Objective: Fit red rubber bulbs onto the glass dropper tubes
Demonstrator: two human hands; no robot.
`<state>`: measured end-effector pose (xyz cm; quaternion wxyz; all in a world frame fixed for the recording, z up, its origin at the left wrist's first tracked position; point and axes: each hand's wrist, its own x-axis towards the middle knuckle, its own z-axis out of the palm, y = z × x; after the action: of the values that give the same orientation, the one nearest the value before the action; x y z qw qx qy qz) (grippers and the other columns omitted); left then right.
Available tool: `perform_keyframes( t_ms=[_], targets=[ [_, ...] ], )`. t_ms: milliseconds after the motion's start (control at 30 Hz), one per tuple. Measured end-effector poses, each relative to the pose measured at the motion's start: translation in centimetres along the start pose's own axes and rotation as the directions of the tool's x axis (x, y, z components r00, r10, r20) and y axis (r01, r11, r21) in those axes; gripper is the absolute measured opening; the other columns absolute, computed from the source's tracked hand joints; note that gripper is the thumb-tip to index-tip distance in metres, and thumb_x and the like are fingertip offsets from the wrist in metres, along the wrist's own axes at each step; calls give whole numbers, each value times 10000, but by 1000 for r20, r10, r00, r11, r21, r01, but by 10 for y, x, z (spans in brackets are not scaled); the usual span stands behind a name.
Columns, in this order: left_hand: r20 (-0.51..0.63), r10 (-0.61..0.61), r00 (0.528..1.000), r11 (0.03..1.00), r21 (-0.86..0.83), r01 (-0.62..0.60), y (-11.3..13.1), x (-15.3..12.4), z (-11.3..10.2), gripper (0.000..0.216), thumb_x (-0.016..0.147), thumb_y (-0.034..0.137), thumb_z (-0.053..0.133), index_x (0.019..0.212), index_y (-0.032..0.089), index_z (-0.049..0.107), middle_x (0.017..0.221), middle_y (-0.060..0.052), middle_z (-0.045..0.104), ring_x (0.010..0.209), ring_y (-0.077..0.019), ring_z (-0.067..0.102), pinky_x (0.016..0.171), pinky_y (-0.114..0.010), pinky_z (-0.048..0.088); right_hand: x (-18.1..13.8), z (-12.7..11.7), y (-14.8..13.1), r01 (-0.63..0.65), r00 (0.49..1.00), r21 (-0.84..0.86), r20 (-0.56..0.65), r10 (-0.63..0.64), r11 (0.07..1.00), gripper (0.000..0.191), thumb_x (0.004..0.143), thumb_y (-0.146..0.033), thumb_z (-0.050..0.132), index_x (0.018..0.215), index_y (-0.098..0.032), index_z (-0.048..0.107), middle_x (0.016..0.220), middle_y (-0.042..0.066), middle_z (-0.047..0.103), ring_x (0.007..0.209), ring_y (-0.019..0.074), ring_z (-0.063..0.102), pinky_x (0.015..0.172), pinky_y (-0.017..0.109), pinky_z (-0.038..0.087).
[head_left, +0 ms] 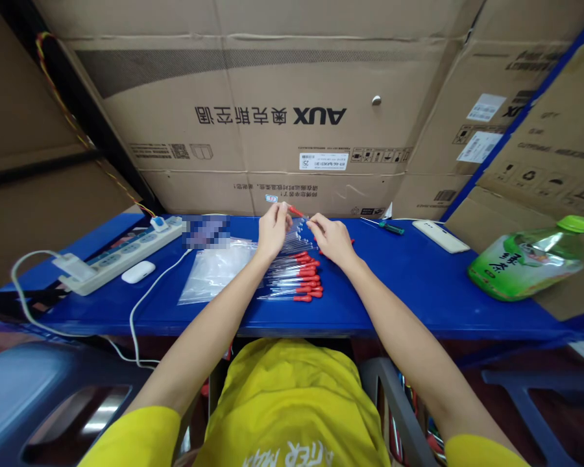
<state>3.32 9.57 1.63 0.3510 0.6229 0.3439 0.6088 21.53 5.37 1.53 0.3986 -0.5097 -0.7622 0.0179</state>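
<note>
Left side: my left grip (272, 230) is clamped on a dropper (296, 211), pinched near its red bulb and raised just above the counter (418, 285).
Right side: my right grip (333, 240) has its fingertips at the dropper's clear glass end; I cannot tell whether they close on it.
Dropper position: between both grips, far middle of the counter, over the far end of the dropper pile (296, 280).
Dropper pile: red-bulbed glass tubes lying side by side, bulbs to the right.
Left of pile: clear plastic bags (214, 269), then a white case (137, 271) and a power strip (121, 256).
Right: screwdriver (389, 227) at the far edge; green bottle (525, 259), tilted, well apart.
</note>
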Motion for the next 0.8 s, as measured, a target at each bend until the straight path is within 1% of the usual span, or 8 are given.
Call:
perform_keyframes(
  t_ms=[67, 133, 200, 300, 433, 567, 733, 800],
  targets=[
    [115, 60, 992, 985, 155, -78, -1, 2, -10, 423, 1036, 602, 574, 956, 210, 711, 602, 22, 589, 588, -153, 549, 682, -272, 408, 0, -4, 3, 9, 1000, 25, 29, -10, 1000, 297, 1084, -445, 491, 999, -252, 700, 704, 23, 694, 633, 213, 620, 673, 282, 355],
    [215, 96, 972, 959, 240, -148, -2, 3, -17, 466, 1031, 606, 579, 800, 212, 671, 587, 7, 556, 581, -165, 513, 678, -291, 366, 0, -7, 7, 8, 999, 26, 49, -9, 1000, 278, 1070, -441, 517, 981, -257, 704, 677, 19, 676, 625, 214, 604, 671, 283, 345],
    [286, 106, 952, 937, 291, -192, -3, 4, -19, 516, 1042, 618, 543, 723, 219, 614, 586, -2, 536, 579, -171, 488, 675, -301, 347, 0, -10, 10, 17, 997, 30, 76, -19, 999, 274, 1063, -438, 527, 962, -255, 704, 665, 16, 664, 615, 210, 585, 668, 284, 334],
    [356, 86, 931, 938, 286, -196, -4, 5, -19, 549, 1040, 654, 514, 700, 225, 564, 590, -2, 515, 582, -170, 463, 668, -304, 341, 1, -14, 14, 48, 989, 59, 136, -55, 997, 298, 1066, -437, 513, 925, -245, 692, 644, 11, 642, 599, 198, 558, 658, 283, 322],
    [390, 42, 920, 969, 207, -132, -7, 3, -17, 581, 1010, 716, 513, 711, 219, 540, 615, 6, 508, 599, -157, 443, 663, -294, 355, 1, -18, 16, 46, 980, 106, 190, -66, 993, 326, 1074, -436, 487, 883, -240, 665, 609, 0, 625, 588, 191, 553, 656, 280, 321],
    [396, 20, 918, 983, 157, -89, -9, 0, -15, 592, 1005, 737, 492, 729, 215, 527, 641, 13, 492, 608, -148, 426, 655, -288, 364, 0, -17, 14, 48, 978, 123, 195, -71, 991, 319, 1066, -420, 500, 853, -235, 649, 601, -4, 616, 582, 186, 546, 650, 282, 310],
    [385, -21, 923, 992, 126, -30, -10, 0, -14, 579, 975, 732, 563, 723, 212, 529, 652, 9, 505, 601, -142, 416, 626, -283, 346, 0, -18, 12, 36, 979, 103, 198, -56, 994, 319, 1065, -417, 508, 842, -238, 650, 590, -3, 610, 589, 191, 550, 655, 283, 306],
    [387, -20, 922, 992, 123, -30, -11, 0, -14, 582, 970, 740, 564, 728, 212, 530, 655, 8, 506, 599, -141, 413, 616, -283, 336, 0, -18, 12, 29, 979, 93, 196, -47, 995, 318, 1064, -413, 510, 841, -239, 653, 597, 0, 616, 596, 193, 557, 656, 283, 302]
  ],
)
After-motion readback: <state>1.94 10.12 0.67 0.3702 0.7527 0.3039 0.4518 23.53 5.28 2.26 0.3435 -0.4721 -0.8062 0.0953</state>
